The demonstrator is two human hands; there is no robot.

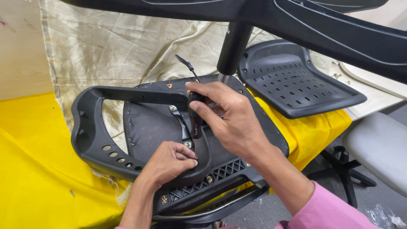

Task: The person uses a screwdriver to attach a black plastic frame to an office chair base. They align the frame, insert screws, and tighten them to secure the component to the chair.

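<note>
Your right hand [231, 121] wraps tight around a screwdriver [196, 121] standing upright on the upturned chair seat [148, 127]. Your left hand [169, 161] pinches its tip beside a screw [187, 144] on the bracket [181, 123].

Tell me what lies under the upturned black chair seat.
Under the chair seat show yellow cloth and pale gold fabric. The surface beneath is covered by the cloths.

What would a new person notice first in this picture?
In the centre, the right hand grips a screwdriver upright over the black upturned chair seat, and the left hand steadies its tip. Bright yellow cloth covers the table at left; a perforated black backrest lies upper right.
</note>
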